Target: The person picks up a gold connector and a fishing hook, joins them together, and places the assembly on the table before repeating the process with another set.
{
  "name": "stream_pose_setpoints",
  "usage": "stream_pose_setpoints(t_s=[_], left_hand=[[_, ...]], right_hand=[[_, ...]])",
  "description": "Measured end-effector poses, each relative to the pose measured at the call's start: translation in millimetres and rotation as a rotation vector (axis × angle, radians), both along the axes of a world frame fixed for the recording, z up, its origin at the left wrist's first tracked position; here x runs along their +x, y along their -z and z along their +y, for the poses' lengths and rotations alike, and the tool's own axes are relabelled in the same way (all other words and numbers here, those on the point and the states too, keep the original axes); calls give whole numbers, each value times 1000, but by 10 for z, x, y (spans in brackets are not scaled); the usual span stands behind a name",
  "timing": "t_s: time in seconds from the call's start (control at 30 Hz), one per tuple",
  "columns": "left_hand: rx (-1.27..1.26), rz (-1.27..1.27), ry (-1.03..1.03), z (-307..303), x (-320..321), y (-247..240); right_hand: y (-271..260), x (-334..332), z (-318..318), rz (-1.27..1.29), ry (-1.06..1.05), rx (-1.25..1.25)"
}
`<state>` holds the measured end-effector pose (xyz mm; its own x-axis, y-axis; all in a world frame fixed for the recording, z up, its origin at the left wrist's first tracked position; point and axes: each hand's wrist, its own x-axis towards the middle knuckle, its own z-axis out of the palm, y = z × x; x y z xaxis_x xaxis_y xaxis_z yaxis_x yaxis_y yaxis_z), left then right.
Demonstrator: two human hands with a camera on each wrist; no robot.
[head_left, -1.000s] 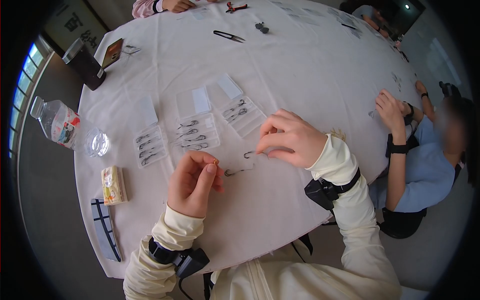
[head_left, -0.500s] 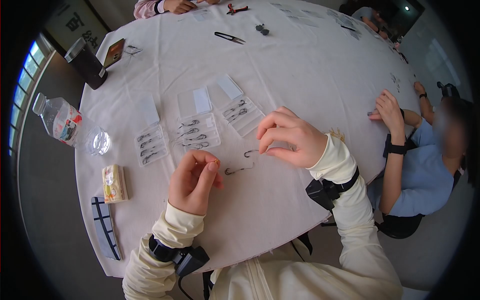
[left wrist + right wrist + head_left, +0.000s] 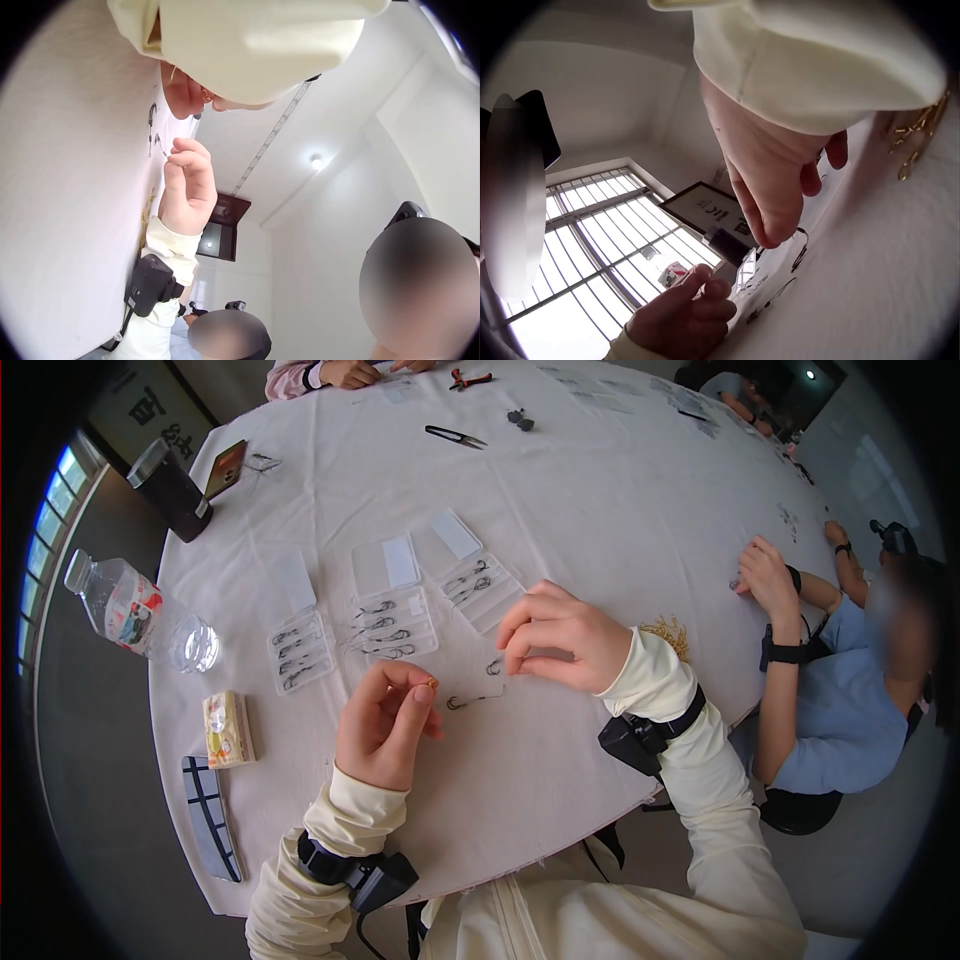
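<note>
My left hand (image 3: 385,725) pinches a small golden piece (image 3: 433,683) between thumb and forefinger above the cloth. To its right, my right hand (image 3: 565,638) has its fingers bent and its fingertips at the shank end of a dark hook (image 3: 494,667); in the left wrist view, that hook (image 3: 158,140) reaches to the fingertips of the right hand (image 3: 191,187). A second hook (image 3: 456,703) with a short line lies on the cloth between the hands. Beyond them stand three open clear boxes, left (image 3: 302,652), middle (image 3: 396,622) and right (image 3: 480,591), holding dark hooks.
A bottle (image 3: 135,610), tissue pack (image 3: 228,730) and dark tumbler (image 3: 170,490) are at the left. Golden pieces (image 3: 668,637) lie beside my right wrist. Scissors (image 3: 455,436) and pliers (image 3: 470,379) lie farther back. A person in blue (image 3: 835,710) sits at the right.
My right hand has shifted slightly left, and the hook at its fingertips now looks turned. My left hand has barely moved. The person at the right has moved their hands.
</note>
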<state>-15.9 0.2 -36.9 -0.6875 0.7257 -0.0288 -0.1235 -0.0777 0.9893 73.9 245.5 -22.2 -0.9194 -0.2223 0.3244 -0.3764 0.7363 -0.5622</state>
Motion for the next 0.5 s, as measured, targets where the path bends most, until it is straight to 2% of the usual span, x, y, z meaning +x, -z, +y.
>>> stream_pose_setpoints(t_s=[0.03, 0.07, 0.13, 0.17, 0.33, 0.5], left_hand=[[10, 6, -10, 3, 6, 9], [20, 12, -23, 4, 9, 12], [15, 23, -30, 11, 26, -1], [11, 34, -31, 18, 37, -3], [9, 93, -32, 32, 86, -44], [5, 151, -65, 34, 83, -17]], right_hand=[[-11, -16, -34, 50, 3, -103], [-37, -26, -81, 51, -3, -102], [-119, 2, -227, 21, 96, -349], [-165, 20, -324, 19, 93, -350], [-143, 34, -642, -186, 252, -635], [-135, 32, -633, -228, 219, -673]])
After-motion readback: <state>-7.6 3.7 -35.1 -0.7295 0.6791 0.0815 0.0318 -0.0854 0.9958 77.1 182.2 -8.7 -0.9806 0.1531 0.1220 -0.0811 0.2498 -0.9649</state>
